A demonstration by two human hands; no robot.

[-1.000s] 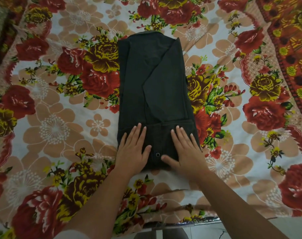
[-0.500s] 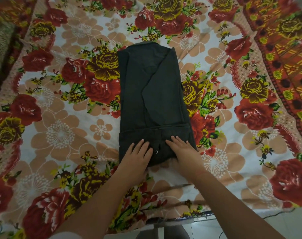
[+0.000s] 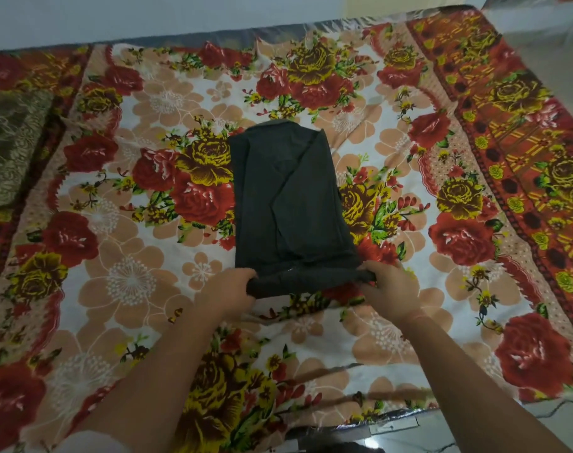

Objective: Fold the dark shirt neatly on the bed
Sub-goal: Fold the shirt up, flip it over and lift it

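The dark shirt [image 3: 285, 204] lies in the middle of the bed as a long narrow rectangle, sleeves folded in, collar end away from me. My left hand [image 3: 224, 292] pinches its near left corner. My right hand [image 3: 389, 286] pinches the near right corner. Between them the near hem is lifted slightly off the floral bedsheet [image 3: 131, 282] and bunched at both grips.
A brown patterned pillow or cloth [image 3: 10, 145] lies at the far left of the bed. A pale wall runs behind the bed's far edge [image 3: 213, 32]. Tiled floor [image 3: 474, 433] shows past the bed's near edge at the bottom right.
Both hands went from resting flat on the near hem to gripping its two corners and raising it a little. The view has pulled back, so more of the bed shows.
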